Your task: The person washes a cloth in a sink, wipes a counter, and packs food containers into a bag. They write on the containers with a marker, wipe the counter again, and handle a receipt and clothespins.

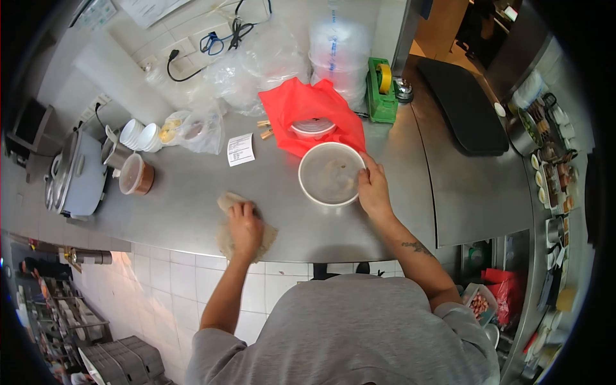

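Observation:
My left hand is closed on a beige cloth, which lies bunched on the steel counter near its front edge. With my right hand I grip the right side of a round takeout container with a white rim and a cloudy see-through lid. Just behind it, a red plastic bag stands open, and another round lidded container shows inside. A printed receipt lies on the counter to the left of the bag. Wooden chopsticks stick out beside the bag.
A tub of reddish sauce, white cups and a large cooker stand at left. Behind the bag are a stack of clear lids and a green tape dispenser. A black tray lies at right.

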`<state>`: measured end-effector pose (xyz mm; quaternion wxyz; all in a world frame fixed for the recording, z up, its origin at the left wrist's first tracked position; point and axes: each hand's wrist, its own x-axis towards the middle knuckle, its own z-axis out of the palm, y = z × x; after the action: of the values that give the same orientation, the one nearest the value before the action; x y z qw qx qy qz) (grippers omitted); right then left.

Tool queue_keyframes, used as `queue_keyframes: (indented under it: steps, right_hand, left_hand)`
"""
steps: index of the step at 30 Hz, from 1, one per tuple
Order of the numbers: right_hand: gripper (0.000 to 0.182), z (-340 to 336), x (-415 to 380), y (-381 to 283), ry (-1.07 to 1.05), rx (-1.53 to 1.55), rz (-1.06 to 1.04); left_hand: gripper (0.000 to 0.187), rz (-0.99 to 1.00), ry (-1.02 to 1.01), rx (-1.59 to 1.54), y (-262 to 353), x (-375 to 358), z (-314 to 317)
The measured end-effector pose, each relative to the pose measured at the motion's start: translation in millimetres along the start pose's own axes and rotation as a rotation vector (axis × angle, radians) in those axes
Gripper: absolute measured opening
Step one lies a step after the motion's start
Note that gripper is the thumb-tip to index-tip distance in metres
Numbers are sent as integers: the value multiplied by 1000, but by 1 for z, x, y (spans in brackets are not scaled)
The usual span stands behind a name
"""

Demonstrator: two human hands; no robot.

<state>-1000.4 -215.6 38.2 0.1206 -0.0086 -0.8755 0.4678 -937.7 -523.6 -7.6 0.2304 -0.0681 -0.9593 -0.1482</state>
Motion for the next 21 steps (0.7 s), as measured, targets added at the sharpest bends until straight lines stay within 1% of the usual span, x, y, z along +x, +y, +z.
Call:
queue_keyframes:
  steps: [1,2,3,5,6,8,9,11,12,13,14,15,16,18,20,21]
  right_hand:
    - [41,-1,-3,-3,-23,140,105]
    - [42,-7,-9,-19,-46,280,210]
    - [42,-10,-12,-28,-71,421,315]
    - [41,-1,-14,-18,-59,512,324]
    - [41,2,-16,-15,-51,560,331]
    - [43,2,-17,-18,-64,660,350]
    - [45,0,-17,-19,-63,709,358]
    - [45,-14,-23,-13,-16,386,216]
    - [45,-24,-22,-16,10,220,145]
    - [45,-38,-21,-22,-10,523,160]
    - [46,-62,-20,-42,-37,823,166]
    - [48,-75,-24,-52,-72,1124,177]
    - [51,-74,-28,-51,-274,1334,253]
    - [58,-69,-30,-51,-705,1748,373]
    - [70,-84,-40,-31,-779,1597,89]
    - [71,-88,-47,-2,-864,1700,65]
  left_hand:
    - [31,-11,14,-121,13,6,14]
    - [30,-24,26,-242,31,11,28]
    - [29,97,-20,-273,54,12,42]
    - [28,311,-103,-333,118,7,62]
    - [31,317,-201,-379,142,-6,74]
    - [34,644,-206,-588,181,-11,78]
    - [33,551,-308,-711,193,-8,78]
    - [31,360,-513,-951,213,4,75]
    - [29,22,-691,-1326,212,19,65]
    - [27,-354,-865,-1668,204,38,54]
    - [25,-781,-1031,-1971,204,54,46]
    - [23,-703,-926,-2260,217,57,40]
    - [22,-621,-794,-2538,229,58,35]
    - [21,-586,-753,-2634,234,66,31]
    - [21,-674,-946,-2291,222,87,28]
    - [22,-536,-867,-2274,220,102,17]
